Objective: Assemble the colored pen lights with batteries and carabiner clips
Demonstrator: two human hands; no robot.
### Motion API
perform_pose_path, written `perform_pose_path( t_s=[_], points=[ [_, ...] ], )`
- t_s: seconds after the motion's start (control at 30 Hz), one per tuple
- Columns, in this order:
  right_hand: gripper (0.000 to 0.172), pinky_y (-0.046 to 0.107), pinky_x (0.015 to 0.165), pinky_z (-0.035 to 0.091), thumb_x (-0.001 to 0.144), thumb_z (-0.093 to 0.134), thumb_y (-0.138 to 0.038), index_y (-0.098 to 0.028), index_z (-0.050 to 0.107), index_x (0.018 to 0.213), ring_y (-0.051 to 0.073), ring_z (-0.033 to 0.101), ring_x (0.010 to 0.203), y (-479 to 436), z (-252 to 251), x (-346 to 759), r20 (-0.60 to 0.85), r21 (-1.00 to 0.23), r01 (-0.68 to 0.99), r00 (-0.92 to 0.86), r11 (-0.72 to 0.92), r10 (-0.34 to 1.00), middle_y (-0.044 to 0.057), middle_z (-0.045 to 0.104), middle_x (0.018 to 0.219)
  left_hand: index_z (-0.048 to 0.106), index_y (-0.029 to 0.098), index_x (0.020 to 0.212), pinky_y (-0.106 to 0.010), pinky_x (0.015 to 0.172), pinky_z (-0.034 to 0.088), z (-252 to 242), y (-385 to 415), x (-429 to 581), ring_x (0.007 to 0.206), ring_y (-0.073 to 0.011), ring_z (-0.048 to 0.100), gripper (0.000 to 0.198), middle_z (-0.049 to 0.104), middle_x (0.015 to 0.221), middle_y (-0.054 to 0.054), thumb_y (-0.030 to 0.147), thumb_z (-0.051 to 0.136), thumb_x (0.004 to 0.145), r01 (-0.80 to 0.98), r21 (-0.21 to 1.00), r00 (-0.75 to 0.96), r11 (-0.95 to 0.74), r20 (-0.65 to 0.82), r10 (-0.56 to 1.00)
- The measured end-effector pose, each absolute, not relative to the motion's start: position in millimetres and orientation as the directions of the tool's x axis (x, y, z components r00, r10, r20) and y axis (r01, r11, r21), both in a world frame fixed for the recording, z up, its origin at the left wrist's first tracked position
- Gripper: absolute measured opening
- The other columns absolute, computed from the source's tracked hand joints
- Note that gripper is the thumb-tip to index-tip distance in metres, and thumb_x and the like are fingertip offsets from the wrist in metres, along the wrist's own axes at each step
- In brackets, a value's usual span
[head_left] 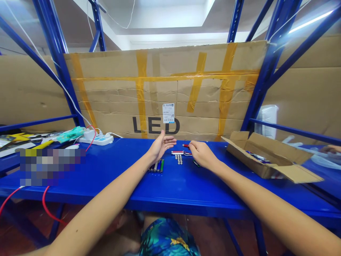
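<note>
My left hand [162, 145] is held above the blue table with its fingers stretched out and nothing in them. Closed in a fist, my right hand [201, 153] grips a small red tube [185, 145] whose end pokes out on the left. Just below that lies a red and silver metal tube [177, 153]. Several small silver button cells [178, 159] are laid out in rows between the hands. Beneath my left wrist, slim tubes in silver, blue and green [162, 166] line up side by side. A dark green piece [196, 163] is partly hidden under my right hand.
An opened cardboard box [255, 156] with metallic items inside stands at the right. Behind the table [186, 192] rises a large taped carton [112, 96] marked LED. A white power strip [99, 138], cables and tools occupy the left. Another person's hand [334, 148] shows at the far right.
</note>
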State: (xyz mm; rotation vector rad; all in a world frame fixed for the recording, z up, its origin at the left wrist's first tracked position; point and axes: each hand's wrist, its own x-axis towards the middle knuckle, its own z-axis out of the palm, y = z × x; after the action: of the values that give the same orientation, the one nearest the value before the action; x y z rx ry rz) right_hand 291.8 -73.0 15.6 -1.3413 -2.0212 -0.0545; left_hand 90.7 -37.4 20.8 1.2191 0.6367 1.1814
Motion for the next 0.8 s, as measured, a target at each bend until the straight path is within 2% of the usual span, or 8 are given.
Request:
perform_pose_path(
  t_s=[0.5,0.8],
  points=[
    [0.028,0.028,0.060,0.028,0.093,0.032,-0.026,-0.022,0.037,0.066,0.016,0.047,0.061,-72.9,16.0,290.9,0.577,-0.343,0.787,-0.253,0.512,0.776,0.003,0.055,0.065,0.066,0.005,0.101,-0.039,0.104,0.044,19.3,-35.6,91.1,0.108,-0.0270,0.065,0.064,0.066,0.115,-0.024,0.059,0.031,0.096,-0.366,0.929,0.343,-0.057,0.191,0.919],
    [0.029,0.027,0.060,0.028,0.094,0.033,-0.025,-0.021,0.039,0.065,0.016,0.049,0.062,-73.5,17.2,290.5,0.568,-0.356,0.790,-0.242,0.500,0.787,0.003,0.057,0.065,0.068,0.008,0.097,-0.040,0.104,0.043,19.6,-36.0,91.3,0.106,-0.0266,0.065,0.064,0.069,0.110,-0.021,0.059,0.030,0.096,-0.367,0.928,0.340,-0.061,0.194,0.920]
  ],
)
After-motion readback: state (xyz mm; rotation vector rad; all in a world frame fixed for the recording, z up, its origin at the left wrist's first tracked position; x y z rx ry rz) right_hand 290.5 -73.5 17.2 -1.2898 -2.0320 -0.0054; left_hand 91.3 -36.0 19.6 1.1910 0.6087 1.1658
